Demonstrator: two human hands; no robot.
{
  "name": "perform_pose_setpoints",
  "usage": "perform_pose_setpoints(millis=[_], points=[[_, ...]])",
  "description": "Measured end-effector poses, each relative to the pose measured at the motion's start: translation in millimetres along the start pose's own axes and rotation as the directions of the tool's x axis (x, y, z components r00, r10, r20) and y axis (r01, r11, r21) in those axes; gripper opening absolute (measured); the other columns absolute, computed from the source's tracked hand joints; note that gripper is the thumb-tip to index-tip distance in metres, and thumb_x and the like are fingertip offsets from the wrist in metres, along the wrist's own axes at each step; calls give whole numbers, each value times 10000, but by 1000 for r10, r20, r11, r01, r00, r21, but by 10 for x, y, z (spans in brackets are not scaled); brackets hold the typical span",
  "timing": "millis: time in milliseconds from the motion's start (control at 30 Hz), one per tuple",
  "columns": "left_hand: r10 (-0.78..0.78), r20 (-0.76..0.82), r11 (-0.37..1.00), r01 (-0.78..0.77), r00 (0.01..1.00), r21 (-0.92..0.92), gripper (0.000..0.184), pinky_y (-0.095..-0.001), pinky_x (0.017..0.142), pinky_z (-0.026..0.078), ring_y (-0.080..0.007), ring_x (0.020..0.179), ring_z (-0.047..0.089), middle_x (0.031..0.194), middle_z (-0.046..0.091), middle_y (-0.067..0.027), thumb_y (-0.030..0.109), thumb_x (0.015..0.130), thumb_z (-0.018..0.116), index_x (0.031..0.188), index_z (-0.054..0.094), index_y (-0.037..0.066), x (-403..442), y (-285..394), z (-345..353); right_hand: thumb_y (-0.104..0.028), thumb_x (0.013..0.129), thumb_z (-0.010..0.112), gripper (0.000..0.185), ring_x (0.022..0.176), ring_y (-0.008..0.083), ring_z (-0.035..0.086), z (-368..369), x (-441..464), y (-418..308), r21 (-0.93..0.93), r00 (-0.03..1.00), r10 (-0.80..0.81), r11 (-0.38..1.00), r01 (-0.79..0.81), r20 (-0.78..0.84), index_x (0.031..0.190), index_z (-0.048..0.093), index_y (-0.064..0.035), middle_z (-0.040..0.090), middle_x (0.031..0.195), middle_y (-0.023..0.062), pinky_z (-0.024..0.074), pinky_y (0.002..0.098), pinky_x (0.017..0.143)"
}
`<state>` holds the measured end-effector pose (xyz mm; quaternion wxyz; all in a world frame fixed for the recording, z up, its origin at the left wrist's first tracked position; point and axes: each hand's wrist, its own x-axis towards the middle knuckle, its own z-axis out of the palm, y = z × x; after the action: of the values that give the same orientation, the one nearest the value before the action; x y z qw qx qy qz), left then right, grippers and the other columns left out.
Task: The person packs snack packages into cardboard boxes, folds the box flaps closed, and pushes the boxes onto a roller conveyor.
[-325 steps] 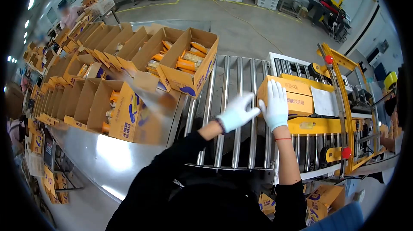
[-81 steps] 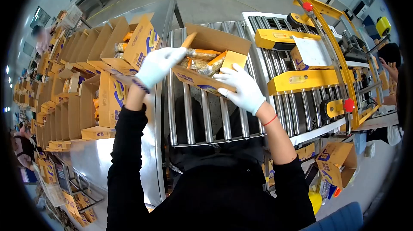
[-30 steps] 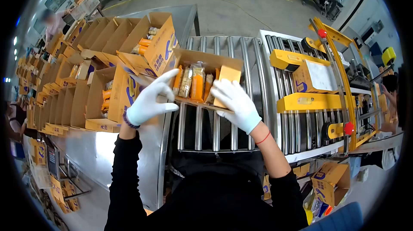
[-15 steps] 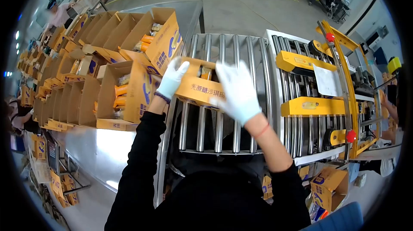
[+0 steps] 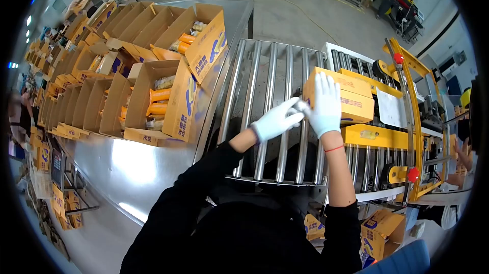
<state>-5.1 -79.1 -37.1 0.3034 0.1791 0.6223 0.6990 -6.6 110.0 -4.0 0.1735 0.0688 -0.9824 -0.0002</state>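
Note:
A closed yellow carton [image 5: 354, 103] sits where the roller conveyor [image 5: 270, 77] meets the machine, between its two yellow guide bars. My gloved right hand [image 5: 326, 103] lies against the carton's near left part, fingers stretched out and together, thumb toward the left hand. Just left of it, over the rollers, is my gloved left hand [image 5: 279, 119]. Its fingers point at the right hand and the thumb is apart; I see nothing held in it. Whether its fingertips touch the carton or the other hand I cannot tell.
On the metal table [image 5: 137, 177] at left stand rows of open cartons [image 5: 179, 108] holding orange packets [image 5: 159, 108]. The machine's lower guide bar [image 5: 379, 137] and a red knob [image 5: 413, 174] are at right. An open carton [image 5: 384, 233] sits low right. Other people are at the edges.
The carton has moved right along the rollers to the machine, its top now closed. My left hand has let go of its left end and moved right; the right hand has moved right with the carton.

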Motion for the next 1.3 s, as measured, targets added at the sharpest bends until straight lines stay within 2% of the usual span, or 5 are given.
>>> perform_pose_setpoints(millis=[200, 333, 567, 967, 1300], points=[[734, -292, 14, 416, 613, 909, 569, -458, 1056, 453, -368, 1225, 572, 1309, 623, -165, 123, 868, 714, 1404, 553, 21, -1694, 691, -701, -147, 900, 685, 514, 1498, 357, 339, 157, -196, 483, -70, 997, 49, 996, -53, -60, 1397, 579, -65, 413, 1590, 182, 265, 479, 1249], [243, -860, 95, 871, 449, 482, 529, -459, 910, 540, -397, 1068, 663, 1139, 706, -198, 138, 901, 697, 1388, 555, -10, -2246, 885, -897, -32, 880, 633, 280, 1317, 349, 533, -74, -226, 158, 200, 994, 103, 974, -107, 26, 1138, 721, -99, 616, 1375, 136, 310, 485, 1222], [325, -487, 806, 33, 811, 591, 523, -376, 1008, 516, -312, 1154, 669, 1182, 700, -216, 237, 1000, 646, 1437, 515, -18, -1853, 931, -700, -97, 794, 737, 483, 1147, 327, 629, -415, -427, -928, 609, 862, -491, 647, 458, -127, 1263, 628, -59, 692, 1147, 103, 419, 464, 1100], [390, 232, -100, -209, 891, 973, 263, -377, 825, 536, -313, 953, 648, 1086, 680, -126, 311, 942, 715, 1063, 739, 78, -1706, 780, -1060, -278, 726, 874, 770, 1424, 489, 390, -589, -633, -824, 411, 918, -394, 830, 376, -44, 1426, 586, -135, 385, 1562, 274, 339, 530, 1195], [711, -322, 167, 295, 625, 941, 458, -476, 997, 467, -380, 1110, 567, 1144, 582, -173, 242, 861, 817, 1177, 585, 6, -1028, 279, -1044, -395, 798, 814, 728, 1277, 357, 558, -465, -23, -570, 423, 912, -360, 808, 410, -197, 1395, 572, -56, 591, 1394, 158, 401, 488, 1144]])
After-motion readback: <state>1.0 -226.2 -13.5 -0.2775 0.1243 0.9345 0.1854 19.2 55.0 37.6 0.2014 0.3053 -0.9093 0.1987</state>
